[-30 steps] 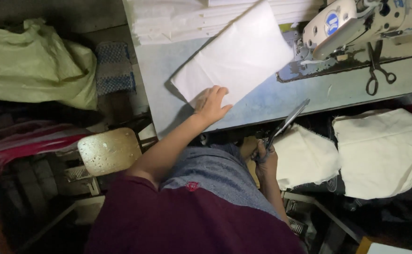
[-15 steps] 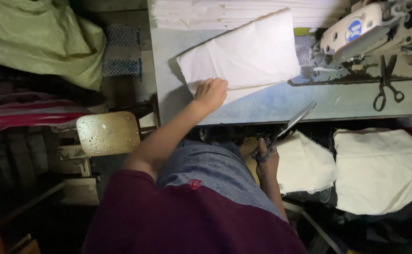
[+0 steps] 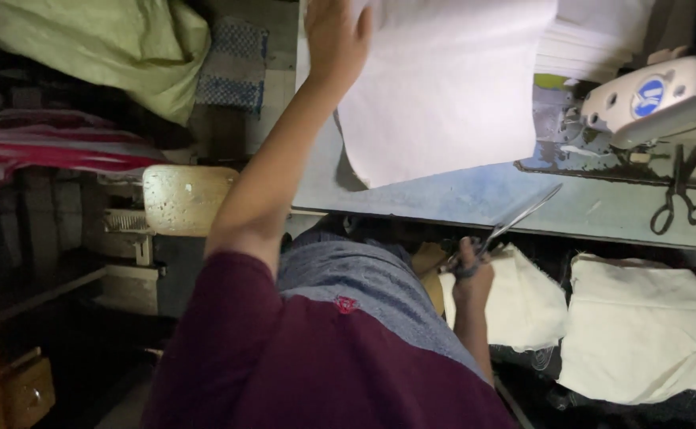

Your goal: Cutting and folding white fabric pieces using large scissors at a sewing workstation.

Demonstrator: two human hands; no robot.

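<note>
**Head view: left hand on white cloth, right hand holding scissors**

Head view shows a person seated at a sewing table point(image 3: 443, 202). Left hand point(image 3: 336, 40) lies flat, fingers together, on the left edge of a white cloth point(image 3: 443, 87) that rests on the table, its far end out of frame. Right hand point(image 3: 471, 274) sits below the table's near edge, fingers closed through the handles of the scissors point(image 3: 514, 226), blades pointing up and right over the table edge. A sewing machine point(image 3: 649, 99) stands at right, just beside the cloth. Second scissors point(image 3: 677, 202) lie before it. White fabric pieces point(image 3: 642, 326) lie below the table.
</note>
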